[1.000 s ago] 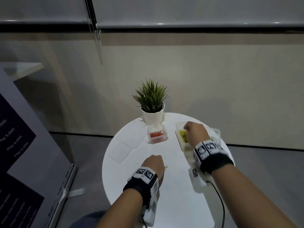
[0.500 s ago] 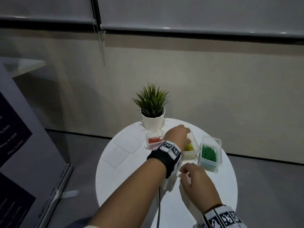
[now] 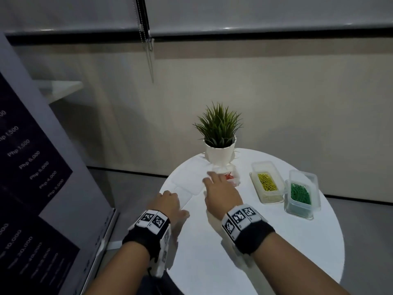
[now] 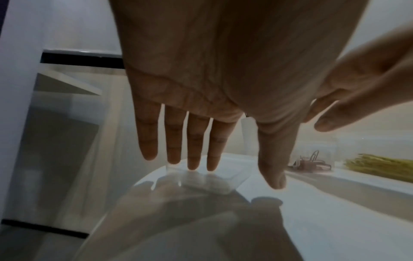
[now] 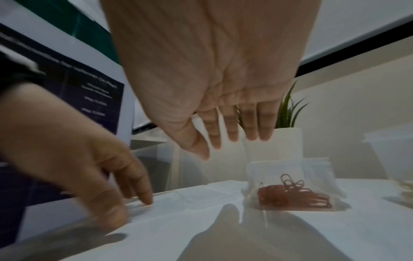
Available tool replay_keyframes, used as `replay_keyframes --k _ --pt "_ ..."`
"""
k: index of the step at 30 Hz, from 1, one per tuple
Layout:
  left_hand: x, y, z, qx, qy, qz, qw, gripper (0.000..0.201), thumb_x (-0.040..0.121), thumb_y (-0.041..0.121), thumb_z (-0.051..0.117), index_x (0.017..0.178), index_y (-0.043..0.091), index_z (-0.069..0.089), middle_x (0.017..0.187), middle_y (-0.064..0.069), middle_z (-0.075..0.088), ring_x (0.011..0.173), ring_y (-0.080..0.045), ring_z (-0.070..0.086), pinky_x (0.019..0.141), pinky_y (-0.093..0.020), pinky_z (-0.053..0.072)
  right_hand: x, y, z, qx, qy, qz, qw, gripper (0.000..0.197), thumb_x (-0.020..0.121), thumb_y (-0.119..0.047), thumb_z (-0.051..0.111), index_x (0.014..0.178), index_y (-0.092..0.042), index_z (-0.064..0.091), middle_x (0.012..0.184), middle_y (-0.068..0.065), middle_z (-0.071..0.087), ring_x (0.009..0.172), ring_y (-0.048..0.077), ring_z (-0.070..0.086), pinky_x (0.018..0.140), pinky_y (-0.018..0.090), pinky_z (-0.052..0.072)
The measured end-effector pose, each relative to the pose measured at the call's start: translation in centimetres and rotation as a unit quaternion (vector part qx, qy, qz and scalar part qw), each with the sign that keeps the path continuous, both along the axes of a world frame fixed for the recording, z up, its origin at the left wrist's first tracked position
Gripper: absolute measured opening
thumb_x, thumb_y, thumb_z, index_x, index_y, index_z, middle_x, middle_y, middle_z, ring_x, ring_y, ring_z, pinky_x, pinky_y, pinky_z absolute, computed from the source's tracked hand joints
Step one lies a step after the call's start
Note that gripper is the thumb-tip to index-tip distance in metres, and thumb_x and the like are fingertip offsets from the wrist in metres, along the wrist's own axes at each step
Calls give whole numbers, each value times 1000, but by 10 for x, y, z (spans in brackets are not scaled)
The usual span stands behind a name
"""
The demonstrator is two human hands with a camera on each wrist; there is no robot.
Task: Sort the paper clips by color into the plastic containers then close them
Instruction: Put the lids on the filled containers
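Three open clear containers stand on the round white table [image 3: 276, 241]: red clips [image 3: 230, 178] by the plant pot, yellow clips [image 3: 266, 184], green clips [image 3: 301, 194]. Two clear lids lie flat at the table's left, a far lid [image 3: 188, 177] and a near lid [image 3: 184, 198]. My left hand [image 3: 170, 199] is open, its fingertips [image 5: 145, 201] touching the near lid [image 4: 205, 181]. My right hand [image 3: 214, 182] hovers open with straight fingers over the far lid, just left of the red container [image 5: 290, 194]. Neither hand holds anything.
A potted plant [image 3: 220, 141] in a white pot stands at the table's back edge, right behind the red container. A tall dark poster board [image 3: 32, 177] leans close on the left. The table edge runs just left of the lids.
My left hand has swung from over the red and yellow containers to the near lid on the left. My right hand has moved forward and left over the far lid. The view turned left.
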State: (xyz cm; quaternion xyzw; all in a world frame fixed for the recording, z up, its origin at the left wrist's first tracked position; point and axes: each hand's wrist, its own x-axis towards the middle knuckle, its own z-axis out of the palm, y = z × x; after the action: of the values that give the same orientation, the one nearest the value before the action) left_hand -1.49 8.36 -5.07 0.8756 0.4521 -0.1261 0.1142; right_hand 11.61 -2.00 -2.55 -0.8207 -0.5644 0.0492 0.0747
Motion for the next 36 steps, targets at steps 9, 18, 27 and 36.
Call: replay_keyframes --k 9,18,27,36 --pt "-14 -18 -10 21 -10 -39 999 39 84 37 59 116 17 48 119 -2 48 109 -25 53 89 -34 47 26 -19 -1 -84 -99 -56 990 43 90 -13 50 133 -17 47 132 6 51 126 28 42 102 39 35" --pt "-32 -50 3 -83 -335 26 938 20 97 22 42 107 23 59 91 1 66 79 -19 63 72 -32 53 0 -103 -3 -40 -38 7 998 32 94 -17 45 122 -24 60 120 -1 56 113 22 49 86 30 39" --pt "24 -102 29 -335 -495 86 797 13 91 10 62 102 9 67 65 3 66 58 -22 61 57 -28 55 19 -126 16 209 285 -160 922 11 97 -27 48 100 -21 57 97 -4 63 78 13 60 75 30 49" --pt "53 -105 6 -187 -419 114 881 19 86 33 69 99 21 69 111 0 53 90 -11 61 77 -19 47 38 -101 -6 83 231 -222 944 29 95 -24 50 121 -11 54 116 10 61 107 24 58 91 31 44"
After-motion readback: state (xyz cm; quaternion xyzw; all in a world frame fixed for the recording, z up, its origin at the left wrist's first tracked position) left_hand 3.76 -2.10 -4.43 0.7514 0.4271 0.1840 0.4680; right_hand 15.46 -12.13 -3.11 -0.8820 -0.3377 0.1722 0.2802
